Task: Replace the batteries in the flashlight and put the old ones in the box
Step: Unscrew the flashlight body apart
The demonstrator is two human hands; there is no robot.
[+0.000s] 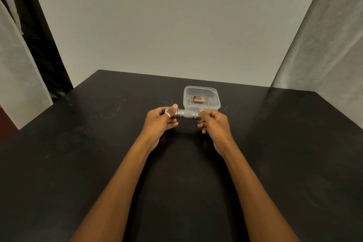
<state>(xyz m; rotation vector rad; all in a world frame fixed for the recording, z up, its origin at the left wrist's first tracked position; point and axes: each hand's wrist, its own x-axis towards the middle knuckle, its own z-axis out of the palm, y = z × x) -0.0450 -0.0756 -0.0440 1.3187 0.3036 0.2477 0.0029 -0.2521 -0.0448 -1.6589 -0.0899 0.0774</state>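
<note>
Above the black worktop (78, 163), the left hand (161, 122) wraps the head of the knurled grey metal flashlight (185, 114); the right hand (214, 122) pinches its tail. Batteries (198, 99) lie in the clear plastic box (215, 102) just behind. I'd hold the body still, twisting only the cap.

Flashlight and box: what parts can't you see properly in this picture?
Head view only:
- Flashlight: both ends hidden, one inside the left hand, one behind the right hand's fingers. Whether the cap is on can't be told.
- Batteries in the box: too small to count surely; label unreadable.
</note>
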